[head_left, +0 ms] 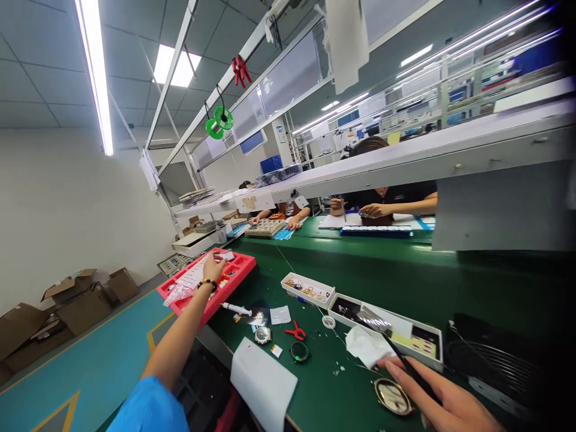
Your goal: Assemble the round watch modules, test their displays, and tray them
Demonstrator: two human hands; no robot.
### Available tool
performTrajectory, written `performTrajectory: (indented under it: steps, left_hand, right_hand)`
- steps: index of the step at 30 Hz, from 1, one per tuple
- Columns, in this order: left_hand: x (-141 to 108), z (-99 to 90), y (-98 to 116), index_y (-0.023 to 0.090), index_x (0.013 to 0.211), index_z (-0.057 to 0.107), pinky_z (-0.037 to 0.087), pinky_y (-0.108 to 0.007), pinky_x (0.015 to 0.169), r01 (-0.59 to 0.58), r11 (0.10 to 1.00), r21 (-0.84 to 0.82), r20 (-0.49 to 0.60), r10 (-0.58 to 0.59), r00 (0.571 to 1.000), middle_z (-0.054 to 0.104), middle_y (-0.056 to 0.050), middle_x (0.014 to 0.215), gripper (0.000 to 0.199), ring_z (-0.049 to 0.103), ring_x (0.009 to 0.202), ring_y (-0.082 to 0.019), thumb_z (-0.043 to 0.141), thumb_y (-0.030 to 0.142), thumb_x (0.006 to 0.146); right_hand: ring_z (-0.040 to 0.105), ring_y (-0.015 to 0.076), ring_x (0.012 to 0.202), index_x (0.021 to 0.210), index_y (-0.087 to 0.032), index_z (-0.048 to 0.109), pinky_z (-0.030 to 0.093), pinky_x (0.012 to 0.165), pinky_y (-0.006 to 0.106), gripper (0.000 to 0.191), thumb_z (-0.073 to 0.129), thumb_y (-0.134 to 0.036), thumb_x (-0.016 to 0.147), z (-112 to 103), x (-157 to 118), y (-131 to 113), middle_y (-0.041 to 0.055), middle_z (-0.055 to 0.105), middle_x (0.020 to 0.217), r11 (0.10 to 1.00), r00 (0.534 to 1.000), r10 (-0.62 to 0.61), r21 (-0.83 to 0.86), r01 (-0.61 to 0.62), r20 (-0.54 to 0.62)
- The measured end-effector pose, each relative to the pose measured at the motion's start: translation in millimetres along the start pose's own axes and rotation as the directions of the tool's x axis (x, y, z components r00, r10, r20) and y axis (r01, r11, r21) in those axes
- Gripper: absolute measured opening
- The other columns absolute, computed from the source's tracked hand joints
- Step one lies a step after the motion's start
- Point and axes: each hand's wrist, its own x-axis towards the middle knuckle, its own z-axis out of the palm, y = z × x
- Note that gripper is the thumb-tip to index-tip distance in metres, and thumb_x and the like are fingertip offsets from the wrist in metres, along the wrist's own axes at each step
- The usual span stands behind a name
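Observation:
My left hand (213,266) reaches over the red compartment tray (245,264), its fingers bent and slightly apart, with nothing visible between them. Small parts and a clear plastic bag (179,292) lie in that tray. Black tweezers (411,369) are held in my right hand (443,393), their tips pointing up and away. Just left of the right hand, a round watch case (393,396) lies on the green table. Beyond it is a crumpled white cloth (366,346). Farther left lie a dark round watch part (299,352), a silver watch case (263,335) and a red clamp (296,330).
Two white parts boxes (307,289) stand end to end across the green table (360,264). A syringe (236,309) lies by the red tray. White paper (263,384) hangs over the near edge. A shelf (369,171) crosses overhead; co-workers sit beyond it.

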Motion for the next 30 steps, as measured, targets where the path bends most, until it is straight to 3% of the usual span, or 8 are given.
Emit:
performTrajectory:
  steps: [3,6,8,12,14,19,24,30]
  left_hand:
    - [-36.2,35.0,9.4,0.015,0.11,0.057,0.052,-0.025,0.066,-0.044,0.978,-0.202,0.133,0.072,0.988,0.064,-0.008,0.109,0.034,0.063,0.09,-0.017,0.072,0.039,0.091]
    - [-96.6,80.5,23.6,0.018,0.106,0.056,0.05,-0.021,0.06,-0.014,0.914,-0.405,0.393,0.188,0.9,0.067,-0.008,0.109,0.051,0.063,0.085,-0.016,0.083,0.048,0.075]
    - [-136.7,109.5,36.0,0.017,0.098,0.059,0.051,-0.022,0.055,0.06,0.876,-0.479,0.566,0.255,0.784,0.068,-0.009,0.103,0.055,0.063,0.078,-0.016,0.09,0.049,0.066]
    - [-182.8,159.7,60.8,0.016,0.09,0.058,0.05,-0.019,0.053,0.328,0.775,-0.541,0.808,0.37,0.459,0.067,-0.007,0.095,0.053,0.06,0.073,-0.012,0.096,0.041,0.063]
    - [-188.9,180.8,68.4,0.015,0.088,0.06,0.05,-0.019,0.053,0.396,0.755,-0.522,0.843,0.387,0.373,0.067,-0.006,0.092,0.054,0.059,0.071,-0.011,0.098,0.04,0.06]
    - [-189.7,212.0,62.0,0.014,0.082,0.062,0.049,-0.021,0.054,0.46,0.741,-0.49,0.869,0.372,0.326,0.066,-0.003,0.081,0.053,0.06,0.066,-0.012,0.096,0.05,0.063]
    - [-192.3,208.7,42.0,0.012,0.083,0.066,0.051,-0.023,0.056,0.549,0.742,-0.385,0.923,0.309,0.23,0.071,-0.007,0.087,0.053,0.062,0.064,-0.012,0.093,0.054,0.066]
    - [-187.6,205.1,41.7,0.014,0.086,0.066,0.047,-0.019,0.051,0.658,0.701,-0.276,0.957,0.266,0.118,0.069,-0.007,0.086,0.055,0.061,0.064,-0.011,0.091,0.059,0.066]
  right_hand:
    - [0.068,0.0277,0.071,0.1,-0.028,0.08,0.054,0.064,0.033,0.05,0.062,-0.071,0.084,-8.1,-4.6,-18.4,0.0062,0.079,0.093,0.999,0.996,0.032,0.019,-0.034,0.081]
    - [0.061,0.0244,0.067,0.103,-0.025,0.077,0.05,0.066,0.033,0.056,0.053,-0.074,0.09,-12.6,-7.7,-27.5,0.0032,0.068,0.074,0.996,0.993,0.055,0.067,-0.062,0.103]
    - [0.054,0.0223,0.062,0.106,-0.021,0.075,0.047,0.064,0.034,0.064,0.046,-0.076,0.092,-13.7,-8.5,-27.7,-0.0008,0.053,0.061,0.987,0.99,0.082,0.126,-0.096,0.112]
    - [0.05,0.0211,0.062,0.105,-0.017,0.072,0.045,0.07,0.035,0.07,0.038,-0.077,0.095,-17.7,-9.7,-28.5,-0.0031,0.045,0.057,0.971,0.992,0.07,0.219,-0.09,0.101]
    - [0.054,0.0219,0.067,0.1,-0.017,0.073,0.044,0.074,0.036,0.069,0.036,-0.076,0.096,-21.1,-11.0,-32.2,-0.0008,0.052,0.062,0.974,0.997,0.048,0.22,-0.059,0.058]
    - [0.056,0.0223,0.072,0.094,-0.02,0.075,0.044,0.069,0.035,0.071,0.035,-0.078,0.096,-27.6,-15.9,-39.3,0.0025,0.057,0.072,0.971,0.995,0.091,0.223,-0.083,-0.027]
    - [0.052,0.02,0.065,0.097,-0.019,0.076,0.043,0.06,0.032,0.073,0.035,-0.079,0.097,-27.8,-18.4,-32.3,0.0024,0.054,0.07,0.955,0.99,0.141,0.266,-0.131,-0.018]
    - [0.052,0.0181,0.061,0.101,-0.019,0.077,0.044,0.056,0.03,0.072,0.038,-0.08,0.096,-26.2,-21.6,-22.1,0.0015,0.054,0.068,0.953,0.985,0.17,0.252,-0.165,-0.001]
